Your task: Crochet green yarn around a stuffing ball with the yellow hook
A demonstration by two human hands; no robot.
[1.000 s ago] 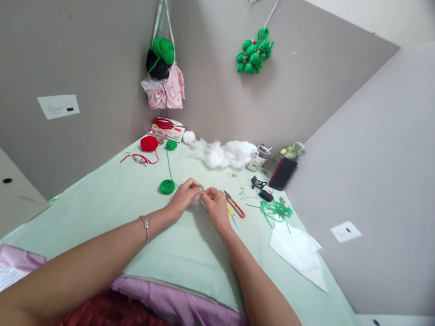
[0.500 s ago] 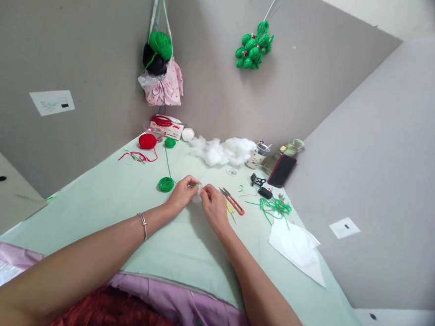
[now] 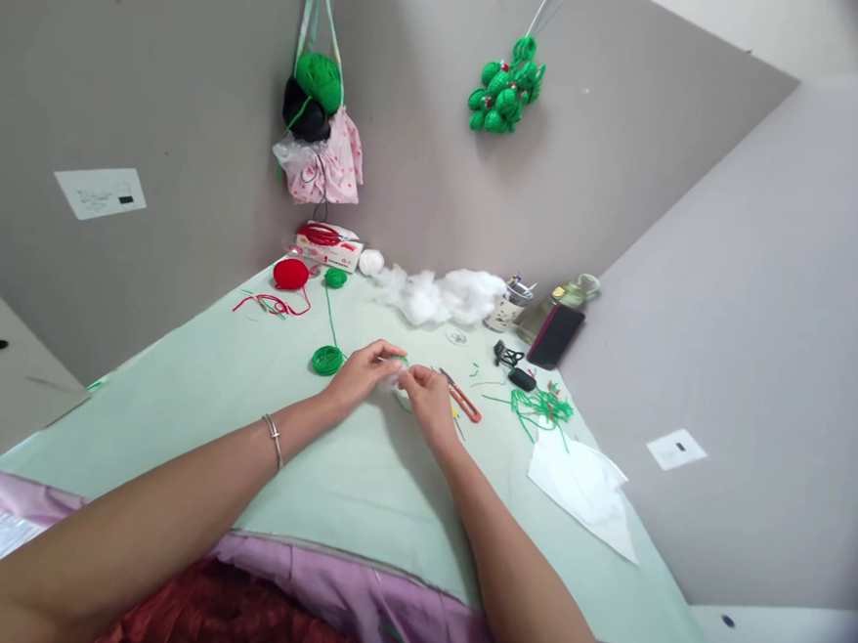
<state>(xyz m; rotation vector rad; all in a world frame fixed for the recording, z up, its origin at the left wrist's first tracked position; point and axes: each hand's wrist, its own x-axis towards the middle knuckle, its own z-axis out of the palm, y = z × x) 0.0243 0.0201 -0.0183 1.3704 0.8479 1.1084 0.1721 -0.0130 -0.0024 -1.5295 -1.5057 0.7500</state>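
Both hands meet low over the pale green cloth (image 3: 314, 495), near mid-table. Left hand (image 3: 359, 375) half curled, thumb and forefinger drawn together on a small green piece (image 3: 399, 359), mostly hidden by the fingers. Right hand (image 3: 427, 400) pinched nearly closed, fingertips at a wisp of white fluff (image 3: 389, 382) that lies against the green; the exact hold is covered. The piece sits between the two sets of fingertips, just right of a green yarn coil (image 3: 327, 360). Step in hand, by my judgement: working fluff into or around the green piece; cannot tell which. Next move seems to call for a steady left pinch and small pushes from the right fingertips, keeping loose fibres gathered. Orange-handled snips (image 3: 466, 400) lie just beside the right hand; a larger fluff heap (image 3: 437, 298) sits further back. Writing: white box (image 3: 331, 248) at the back carries red print and a line of small dark characters, too small to read. White panel (image 3: 101, 193) on the left wall bears faint marks, illegible. Phone (image 3: 556, 336) leans with a dark screen, no logo visible. No brand can be made out.
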